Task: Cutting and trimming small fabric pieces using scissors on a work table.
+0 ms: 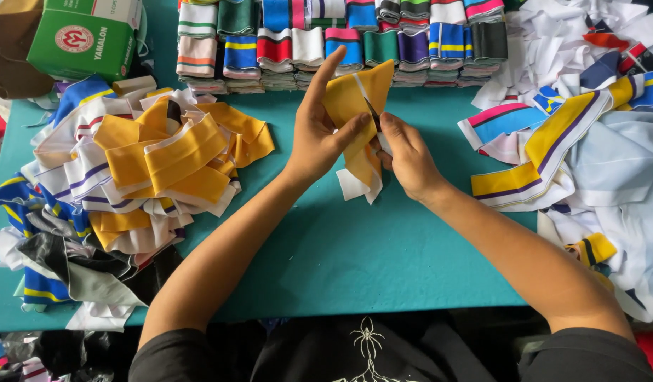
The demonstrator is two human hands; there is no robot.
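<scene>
Left hand (318,134) gripping yellow collar piece (354,106), right hand (405,152) pressing small snips (373,113) to it, over teal bench (354,247)

**Yellow fabric piece held up over a teal table**

A yellow fabric piece (354,99) with a white edge is held upright above the middle of the teal table. Its top corner points up and to the right, and a thin white stripe runs across its upper part. The lower part is folded and bunched, with white corners hanging down at the bottom. A small dark cutting tool (372,113), slim and pointed, rests against the right edge of the fabric, its tip angled up and to the left. Its handle is hidden, so its exact kind cannot be told.
</scene>
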